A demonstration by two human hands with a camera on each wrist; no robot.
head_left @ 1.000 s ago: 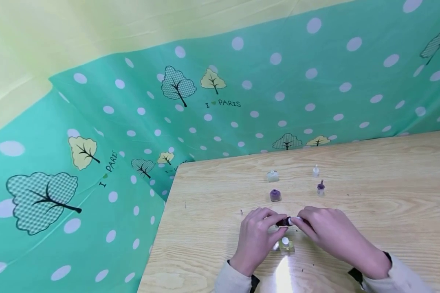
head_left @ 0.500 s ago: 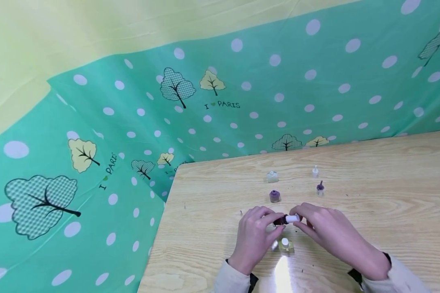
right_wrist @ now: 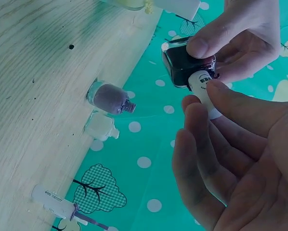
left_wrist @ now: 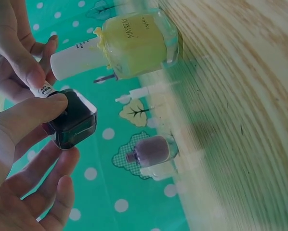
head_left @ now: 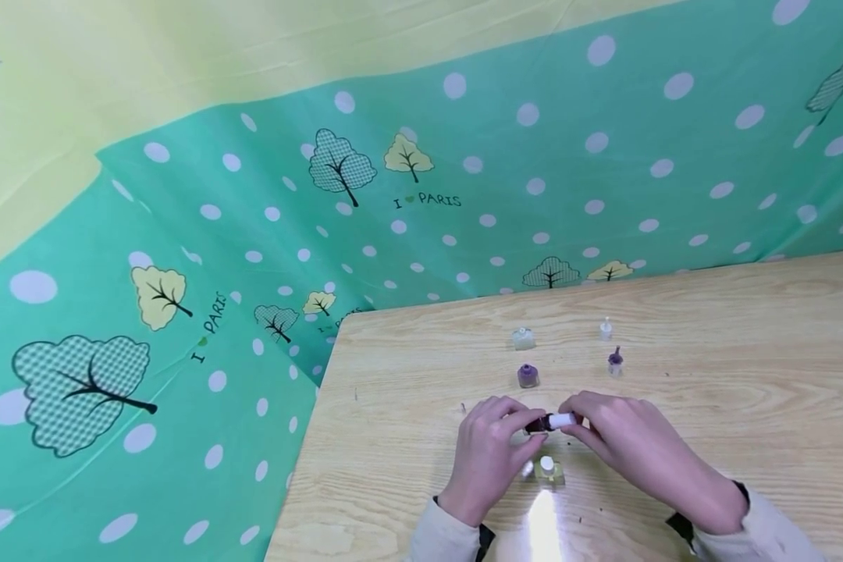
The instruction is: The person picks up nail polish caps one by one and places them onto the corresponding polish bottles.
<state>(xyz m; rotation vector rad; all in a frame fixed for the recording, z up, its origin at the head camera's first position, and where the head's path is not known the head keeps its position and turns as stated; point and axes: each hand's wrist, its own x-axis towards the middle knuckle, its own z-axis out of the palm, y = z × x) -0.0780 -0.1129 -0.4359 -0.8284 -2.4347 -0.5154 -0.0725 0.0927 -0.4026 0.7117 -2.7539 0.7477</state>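
Observation:
My left hand point(head_left: 488, 453) pinches a small dark nail polish bottle point(left_wrist: 74, 118) between thumb and fingers, tipped on its side above the table. Its white cap point(right_wrist: 202, 91) points to the right and sits at the bottle's neck. Thumb and fingers of my right hand point(head_left: 625, 441) pinch that cap, the other fingers loosely bent in the right wrist view. Dark polish shows at the neck around the cap's base. Just below the hands stands a yellow nail polish bottle point(head_left: 549, 472) with its white cap on and dried yellow polish round the neck.
Farther back stand an uncapped purple polish bottle point(head_left: 528, 376) and an uncapped whitish one point(head_left: 523, 339). To their right, a purple-coated brush cap point(head_left: 614, 362) and a white brush cap point(head_left: 606, 329) stand brush up. Small dark specks dot the wooden table point(head_left: 379, 437); a patterned cloth point(head_left: 421, 234) hangs behind.
My right fingers have shifted off the bottle's neck to the far end of the cap, so more of the white cap shows. The bottle has stayed nearly in place.

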